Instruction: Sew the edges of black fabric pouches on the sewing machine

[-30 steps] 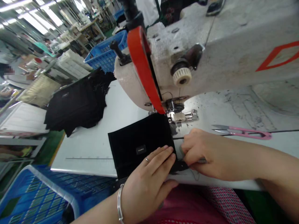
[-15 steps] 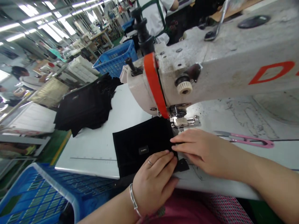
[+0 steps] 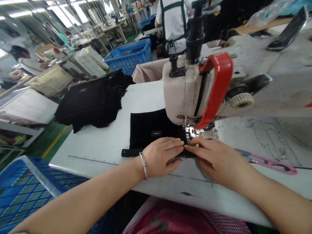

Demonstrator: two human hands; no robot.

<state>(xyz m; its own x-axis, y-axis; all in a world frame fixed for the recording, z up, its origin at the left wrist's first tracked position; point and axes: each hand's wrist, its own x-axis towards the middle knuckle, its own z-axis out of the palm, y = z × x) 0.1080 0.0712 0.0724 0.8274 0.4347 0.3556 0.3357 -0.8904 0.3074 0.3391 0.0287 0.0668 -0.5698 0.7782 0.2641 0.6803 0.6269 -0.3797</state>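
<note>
I see the black fabric panel [image 3: 143, 126] lying inward from the surface's [image 3: 97, 170] near edge, its right end by the sewing machine's [image 3: 179, 94] presser foot [image 3: 190, 132]. The left hand's [image 3: 162, 156] fingers rest extended on it, unclenched; the right hand's [image 3: 218, 159] fingertips touch its right end, whether pinching I cannot tell. Pink snips [image 3: 273, 162] lie nearby.

- Black rectangular fabric panel [image 3: 145, 123] with a small dark label [image 3: 156, 133], flat on the white tabletop [image 3: 143, 97], right edge beside the metal presser foot [image 3: 189, 132].
- Narrow black strip [image 3: 131, 152] along its near edge, left end jutting past.
</note>
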